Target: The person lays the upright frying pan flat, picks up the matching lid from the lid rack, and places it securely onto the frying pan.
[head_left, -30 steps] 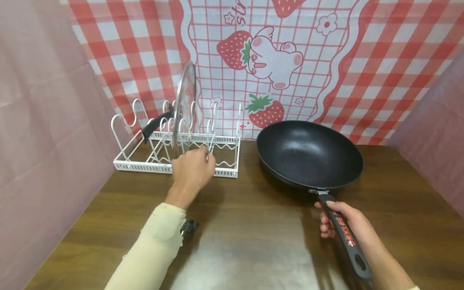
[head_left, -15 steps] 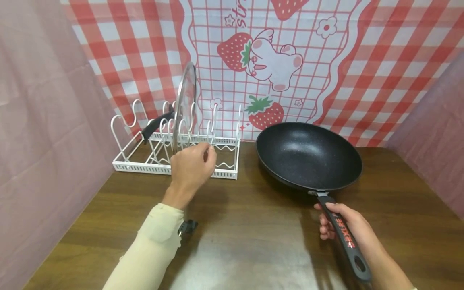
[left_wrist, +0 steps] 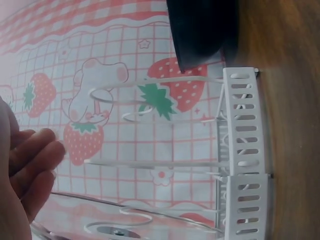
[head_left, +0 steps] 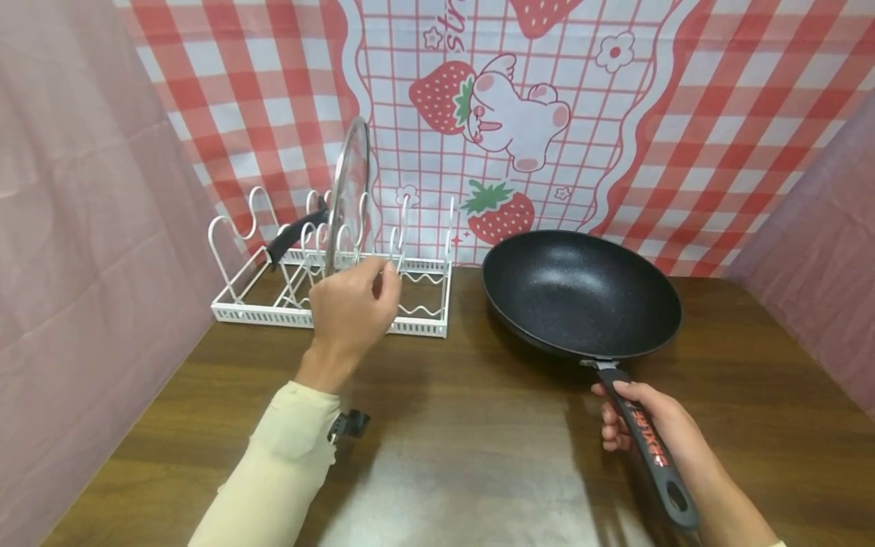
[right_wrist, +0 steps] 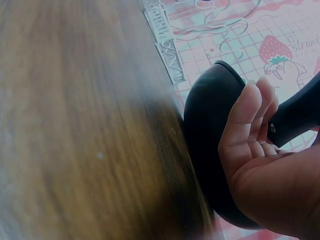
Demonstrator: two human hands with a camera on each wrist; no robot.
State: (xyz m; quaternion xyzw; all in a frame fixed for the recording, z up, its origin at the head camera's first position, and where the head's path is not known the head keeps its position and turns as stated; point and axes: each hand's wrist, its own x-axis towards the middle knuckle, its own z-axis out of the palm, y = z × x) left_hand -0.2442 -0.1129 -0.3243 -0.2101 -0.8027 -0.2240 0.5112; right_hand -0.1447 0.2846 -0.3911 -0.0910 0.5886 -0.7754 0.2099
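A black frying pan (head_left: pixel 581 292) rests on the table at the right, seen from the side in the right wrist view. My right hand (head_left: pixel 673 437) grips its handle, thumb on top and fingers beneath. A glass lid (head_left: pixel 350 175) stands on edge in a white wire rack (head_left: pixel 420 327). Just in front of the lid and the rack's front rail is my left hand (head_left: pixel 352 311). In the left wrist view the fingers of my left hand (left_wrist: pixel 34 170) are loosely bent with nothing between them, beside the rack's wires.
A black handle (head_left: pixel 294 235) leans in the left part of the rack. Behind stands a checked strawberry-print cloth (head_left: pixel 513 99), with pink cloth at both sides. The wooden table (head_left: pixel 465 456) extends in front of the rack and pan.
My left hand has shifted slightly left and tilted upward, uncovering more of the rack's front rail at its right. Right hand, pan and lid stay nearly where they were.
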